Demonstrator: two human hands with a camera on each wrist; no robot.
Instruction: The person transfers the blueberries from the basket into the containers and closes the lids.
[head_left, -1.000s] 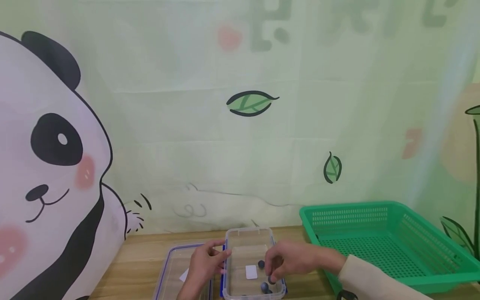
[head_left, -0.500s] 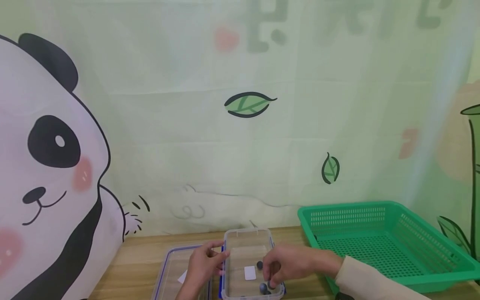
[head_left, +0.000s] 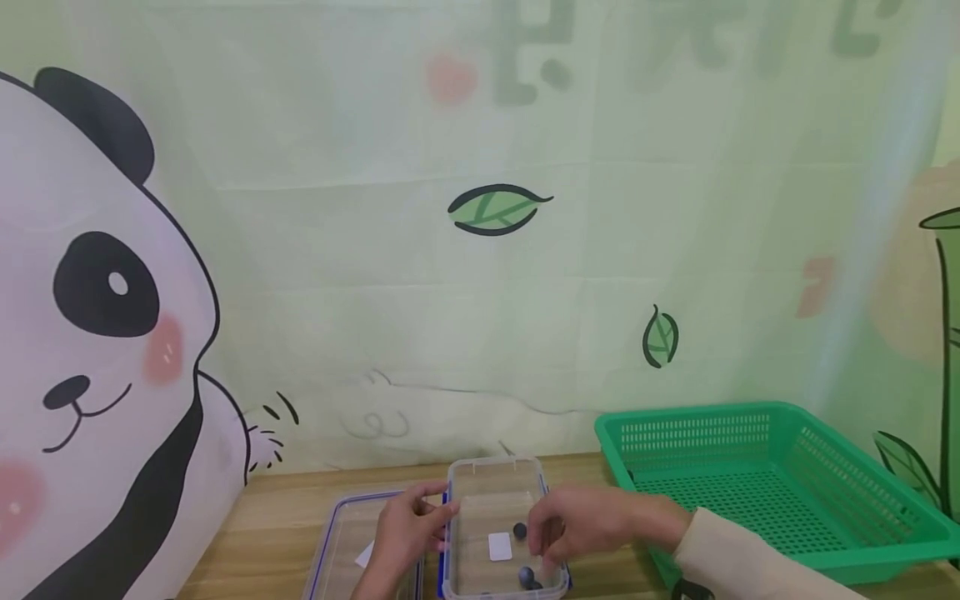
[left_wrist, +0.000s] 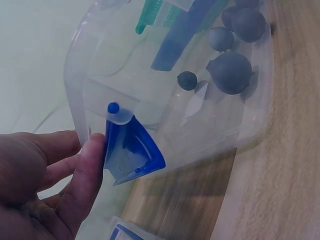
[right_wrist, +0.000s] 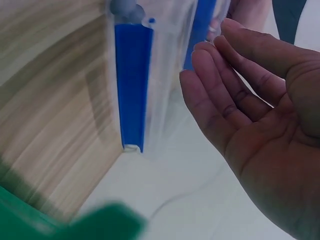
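A clear plastic box (head_left: 495, 505) with blue side latches stands uncovered on the table. Inside lie several blueberries (head_left: 527, 577), gathered mostly near its close right corner, and a white square label (head_left: 500, 547) shows at its bottom. My left hand (head_left: 408, 523) grips the box's left side, thumb beside a blue latch (left_wrist: 131, 150) in the left wrist view. Over the box's right side hovers my right hand (head_left: 583, 518), fingertips pointing down inside near the berries. In the right wrist view this right hand (right_wrist: 260, 107) has loosely bent fingers, with nothing seen between them and the thumb.
A clear lid-like piece with a blue seal (head_left: 337, 523) lies to the left, partly under the left forearm. On the right stands a green perforated basket (head_left: 795, 560), close beside the right forearm. A printed fabric backdrop (head_left: 375, 292) hangs behind the wooden table (head_left: 251, 533).
The dark berry at my right fingertips no longer shows there, and the fingertips have risen and shifted slightly right. My left hand stays on the box.
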